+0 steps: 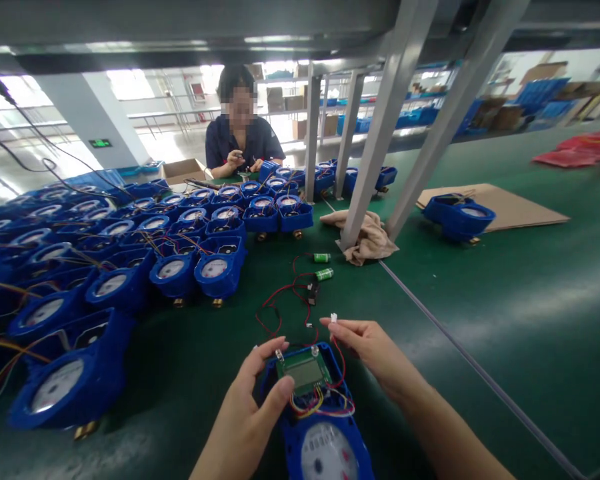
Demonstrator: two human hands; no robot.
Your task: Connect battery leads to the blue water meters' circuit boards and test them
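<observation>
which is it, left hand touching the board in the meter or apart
Touching. The head view shows the left hand with its thumb pressed on the board at the near left corner, no gap.

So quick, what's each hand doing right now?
Left hand: closed on the green circuit board over the blue meter.
Right hand: pinching the white connector.

Green-topped bench (505,300) w/ grey metal struts (380,133), white pillar (95,113), bright windows (130,83) at back, shelving (340,87) w/ blue crates (543,90).

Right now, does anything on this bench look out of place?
Two green batteries lie loose on the belt amid tangled red wires; a crumpled cloth sits bunched against the post. Nothing looks damaged.
</observation>
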